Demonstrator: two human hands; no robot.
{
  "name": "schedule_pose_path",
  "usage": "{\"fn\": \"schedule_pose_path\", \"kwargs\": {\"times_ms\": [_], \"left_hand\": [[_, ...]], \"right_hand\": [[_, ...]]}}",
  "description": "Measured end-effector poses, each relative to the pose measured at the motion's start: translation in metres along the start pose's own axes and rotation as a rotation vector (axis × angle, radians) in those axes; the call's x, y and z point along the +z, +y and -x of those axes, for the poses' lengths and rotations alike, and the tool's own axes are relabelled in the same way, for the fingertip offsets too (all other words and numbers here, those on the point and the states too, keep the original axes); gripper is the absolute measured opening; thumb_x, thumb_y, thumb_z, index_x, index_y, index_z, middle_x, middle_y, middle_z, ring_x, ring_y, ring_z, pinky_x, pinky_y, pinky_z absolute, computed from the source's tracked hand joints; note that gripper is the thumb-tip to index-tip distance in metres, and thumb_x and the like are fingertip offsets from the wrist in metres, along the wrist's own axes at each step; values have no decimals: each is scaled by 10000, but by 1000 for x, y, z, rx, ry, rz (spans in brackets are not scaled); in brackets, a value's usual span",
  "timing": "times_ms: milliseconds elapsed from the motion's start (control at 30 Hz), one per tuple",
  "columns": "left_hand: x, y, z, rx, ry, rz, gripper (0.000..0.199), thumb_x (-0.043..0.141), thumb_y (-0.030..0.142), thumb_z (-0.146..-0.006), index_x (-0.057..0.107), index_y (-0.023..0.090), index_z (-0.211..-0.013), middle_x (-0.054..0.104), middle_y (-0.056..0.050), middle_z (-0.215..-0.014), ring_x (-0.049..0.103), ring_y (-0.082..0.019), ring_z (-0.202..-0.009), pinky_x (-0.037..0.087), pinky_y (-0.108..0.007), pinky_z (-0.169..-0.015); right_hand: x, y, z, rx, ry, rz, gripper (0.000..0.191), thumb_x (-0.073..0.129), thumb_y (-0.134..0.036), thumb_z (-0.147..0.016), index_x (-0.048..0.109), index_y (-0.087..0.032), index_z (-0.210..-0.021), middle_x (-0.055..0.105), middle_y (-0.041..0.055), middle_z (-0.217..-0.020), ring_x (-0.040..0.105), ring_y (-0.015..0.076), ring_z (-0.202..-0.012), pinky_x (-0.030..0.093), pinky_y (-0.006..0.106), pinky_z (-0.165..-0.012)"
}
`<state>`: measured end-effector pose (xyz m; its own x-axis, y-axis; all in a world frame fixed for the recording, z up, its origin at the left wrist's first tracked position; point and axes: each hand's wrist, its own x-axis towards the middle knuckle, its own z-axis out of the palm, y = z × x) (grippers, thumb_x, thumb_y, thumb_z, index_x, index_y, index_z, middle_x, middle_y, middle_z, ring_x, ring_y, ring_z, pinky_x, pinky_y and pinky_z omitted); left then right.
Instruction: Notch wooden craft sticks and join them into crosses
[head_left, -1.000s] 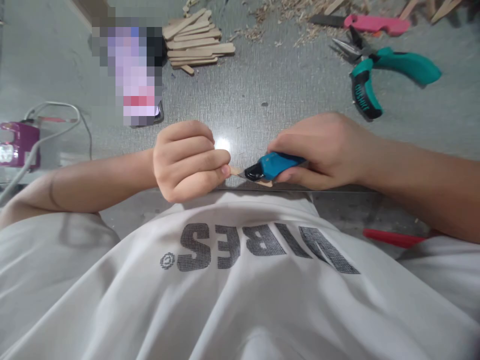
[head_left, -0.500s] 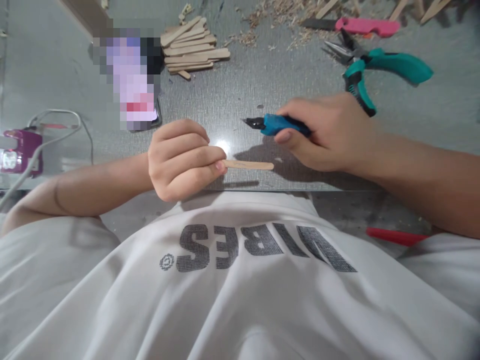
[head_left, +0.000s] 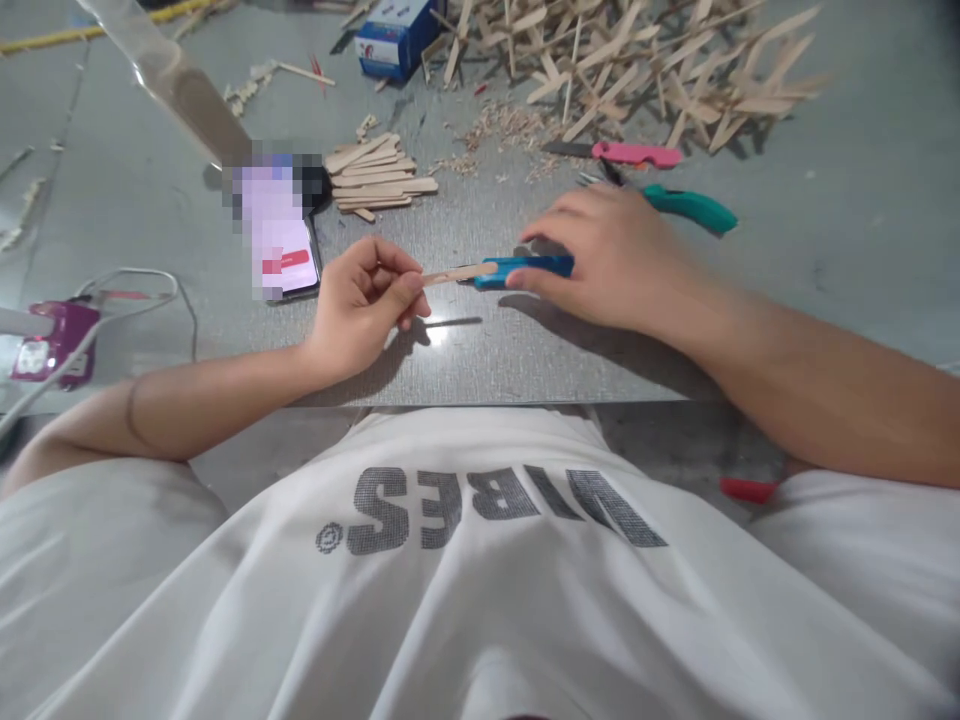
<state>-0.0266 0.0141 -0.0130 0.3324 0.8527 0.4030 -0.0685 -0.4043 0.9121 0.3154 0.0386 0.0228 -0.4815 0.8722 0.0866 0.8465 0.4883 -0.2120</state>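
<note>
Between the thumb and fingers of my left hand (head_left: 367,305) is a wooden craft stick (head_left: 454,273), pinched at one end. Its free end points right and overlaps the blue-handled cutter (head_left: 525,270) in the view; I cannot tell whether they touch. My right hand (head_left: 600,255) is around that cutter, thumb on the near side and fingers on the far side. The cutter's dark pointed head faces left, partly behind the stick. Green-handled pliers (head_left: 694,207) lie just beyond my right hand, partly covered by it.
A stack of craft sticks (head_left: 379,175) lies beyond my left hand, beside a phone (head_left: 281,250). Farther back are wood shavings (head_left: 502,130), a pink-handled knife (head_left: 637,153), a blue box (head_left: 394,40) and a heap of crossed sticks (head_left: 630,60). A purple plug (head_left: 56,345) with cable sits left.
The view has shifted to show more of the table's far side. My left hand has turned, its thumb now on top, and the stick and the cutter have come together in view.
</note>
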Motion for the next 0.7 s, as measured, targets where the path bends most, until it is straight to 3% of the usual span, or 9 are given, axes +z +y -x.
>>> {"fn": "schedule_pose_path", "kwargs": {"times_ms": [67, 167, 200, 267, 367, 467, 533, 700], "left_hand": [[-3, -3, -3, -13, 21, 26, 451, 1001, 582, -1152, 746, 227, -1044, 829, -4, -768, 689, -104, -511, 598, -208, -502], [-4, -4, -4, -21, 40, 41, 435, 1012, 566, -1136, 754, 223, -1063, 852, -11, -784, 701, -103, -523, 622, -204, -521], [-3, -3, -4, -26, 44, 43, 430, 1016, 559, -1126, 757, 223, -1062, 854, -12, -783, 701, -104, -522, 624, -205, -521], [0, 0, -3, -40, 52, 40, 411, 1026, 532, -1105, 761, 223, -1050, 855, -12, -778, 700, -106, -516, 625, -209, -518], [3, 5, -3, -73, 85, 36, 373, 1039, 466, -1075, 761, 223, -1026, 856, -16, -773, 703, -109, -519, 623, -211, -520], [6, 9, -4, -114, 116, 37, 354, 1061, 437, -1036, 792, 207, -1026, 859, -32, -774, 721, -115, -538, 626, -212, -527], [7, 10, -5, -133, 141, 35, 384, 1087, 471, -998, 821, 196, -1030, 858, -42, -774, 728, -121, -548, 625, -218, -527], [6, 7, -7, -86, 151, 41, 495, 1082, 633, -1002, 837, 205, -963, 837, -50, -728, 722, -136, -544, 603, -228, -502]], "right_hand": [[-16, 19, 0, 117, 25, 34, 634, 711, -804, -1198, 857, -273, -1511, 816, 258, -1607, 739, 529, -1584, 586, 714, -1333], [-34, 64, 6, 314, -23, 148, 874, 857, -954, -1032, 822, -302, -1615, 793, 285, -1606, 754, 605, -1506, 653, 730, -1119], [-37, 82, 9, 321, -44, 163, 932, 882, -978, -999, 800, -326, -1660, 807, 275, -1580, 785, 581, -1410, 659, 685, -1024], [-35, 116, 12, 292, -88, 153, 1007, 993, -1000, -885, 810, -337, -1621, 872, 216, -1322, 809, 457, -1071, 618, 561, -838], [-24, 153, 11, 159, -37, 87, 911, 1083, -1010, -786, 859, -308, -1322, 795, 91, -942, 605, 260, -709, 457, 440, -656], [-16, 167, 6, 29, -50, -15, 585, 1117, -781, -888, 757, -326, -964, 668, 19, -761, 473, 206, -629, 384, 429, -646], [-16, 168, 3, 50, -77, -37, 546, 1111, -629, -919, 654, -342, -835, 609, -1, -693, 451, 204, -625, 391, 434, -687], [-30, 153, 3, 95, -20, -86, 356, 1029, -508, -957, 710, -348, -949, 676, 29, -750, 497, 251, -714, 495, 462, -828]]}}
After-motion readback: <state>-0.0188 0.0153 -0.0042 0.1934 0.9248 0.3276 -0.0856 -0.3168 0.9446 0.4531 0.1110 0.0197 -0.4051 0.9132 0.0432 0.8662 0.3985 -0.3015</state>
